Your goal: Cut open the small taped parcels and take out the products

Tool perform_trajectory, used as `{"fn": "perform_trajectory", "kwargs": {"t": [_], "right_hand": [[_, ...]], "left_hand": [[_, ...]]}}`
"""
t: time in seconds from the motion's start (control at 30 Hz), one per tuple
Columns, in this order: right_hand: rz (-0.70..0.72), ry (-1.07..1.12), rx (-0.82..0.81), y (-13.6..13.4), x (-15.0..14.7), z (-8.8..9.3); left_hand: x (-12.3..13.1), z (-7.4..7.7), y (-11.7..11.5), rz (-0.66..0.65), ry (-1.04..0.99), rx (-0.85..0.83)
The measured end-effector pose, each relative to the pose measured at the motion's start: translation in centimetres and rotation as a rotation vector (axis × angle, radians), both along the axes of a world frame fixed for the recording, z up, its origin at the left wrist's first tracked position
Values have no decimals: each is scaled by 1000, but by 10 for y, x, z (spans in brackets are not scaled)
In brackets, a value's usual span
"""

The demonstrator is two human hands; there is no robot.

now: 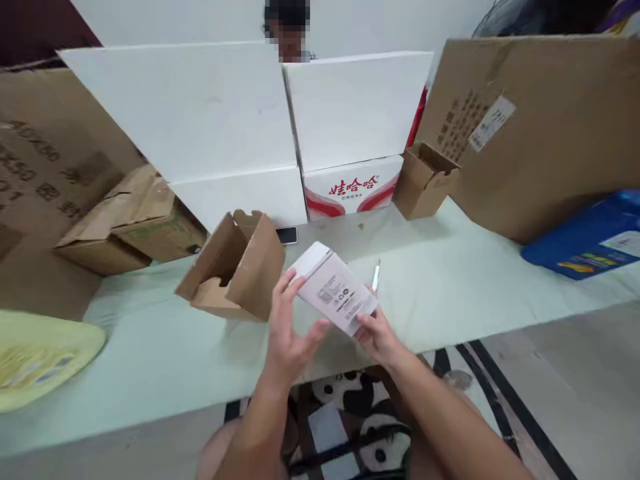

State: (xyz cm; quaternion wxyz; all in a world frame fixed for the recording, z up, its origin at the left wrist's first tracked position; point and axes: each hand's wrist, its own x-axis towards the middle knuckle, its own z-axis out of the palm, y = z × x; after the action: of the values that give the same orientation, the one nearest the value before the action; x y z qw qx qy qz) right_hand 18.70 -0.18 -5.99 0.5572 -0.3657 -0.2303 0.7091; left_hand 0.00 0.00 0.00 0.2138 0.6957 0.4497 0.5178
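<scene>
A small white product box (334, 287) with printed text and symbols is held above the pale green table (450, 287). My right hand (377, 335) grips its near lower corner. My left hand (289, 330) is against its left side, thumb and fingers spread along the box edge. Just left of the hands an open brown cardboard carton (235, 270) lies tilted on the table, its flaps up. A white pen (376, 275) lies on the table right behind the box.
White cartons (350, 113) with red print stand at the back, with another person behind them. A small open brown box (425, 179), a large brown carton (545, 127), a blue package (585, 240), a flattened box (130, 223), a phone (287, 235) and a yellow bag (40, 357) surround the work area.
</scene>
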Motion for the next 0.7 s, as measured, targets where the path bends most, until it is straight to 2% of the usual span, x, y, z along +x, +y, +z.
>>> {"fn": "perform_trajectory", "kwargs": {"t": [0.13,0.27,0.4,0.47,0.53,0.6,0.7], "right_hand": [[115,-296,123,-12,-5,-10],[186,-425,160,-20,-4,-16],[158,-511,139,-16,-1,-16],[123,-507,113,-14,-1,-15],[85,-399,70,-15,-4,-14],[42,-252,45,-17,-7,-15],[7,-156,55,-10,-10,-14]], "left_hand": [[-4,-18,19,161,-63,-105],[-12,-20,27,174,-53,-186],[-10,-18,27,99,-95,-183],[-5,-22,24,57,-193,-210],[1,-31,18,17,-370,-308],[6,-43,13,-67,-517,-474],[13,-56,14,-210,-562,-681]]}}
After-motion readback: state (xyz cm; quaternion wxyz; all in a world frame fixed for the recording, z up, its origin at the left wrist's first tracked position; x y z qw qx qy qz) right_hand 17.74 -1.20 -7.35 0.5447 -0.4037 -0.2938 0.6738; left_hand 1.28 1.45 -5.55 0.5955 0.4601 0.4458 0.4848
